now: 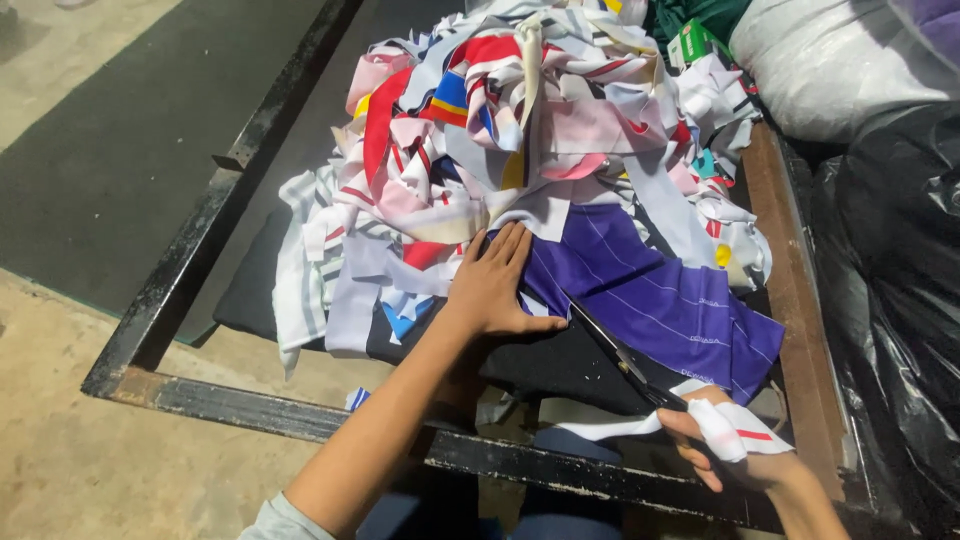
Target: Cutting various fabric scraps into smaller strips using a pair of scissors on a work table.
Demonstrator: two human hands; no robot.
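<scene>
L hand (492,285): flat, fingers spread and extended, palm pressed down on fabric at the near edge of the purple cloth (655,300). Grips nothing; appears to pin the cloth so it stays taut against the blades. Thumb points toward R hand.

R hand (725,450): closed round the handles of scissors (625,360), fingers through the loops as far as can be seen; handles mostly hidden by a white strip w/ red mark (735,430) draped over the knuckles. Blades run diagonally from R hand up toward L thumb, lying along the purple cloth's near edge over a black fabric layer (560,365). Whether blades are parted or shut: cannot tell, too thin and dark against black.

Purple cloth: pinstriped, lies between the two hands and beyond them, spread fairly flat, its far end tucked under the scrap heap.

Scrap heap (520,120): beyond L hand, large loose pile of offcuts in white, pink, red, blue, yellow; some strips trail off to the L hand's outer side.

Work surface: dark metal frame (210,230) w/ rusty near rail below both wrists; concrete floor visible through it.

Outboard of R hand: black plastic sack (890,280); beyond it a white sack (830,60) and green fabric w/ a small green box
</scene>
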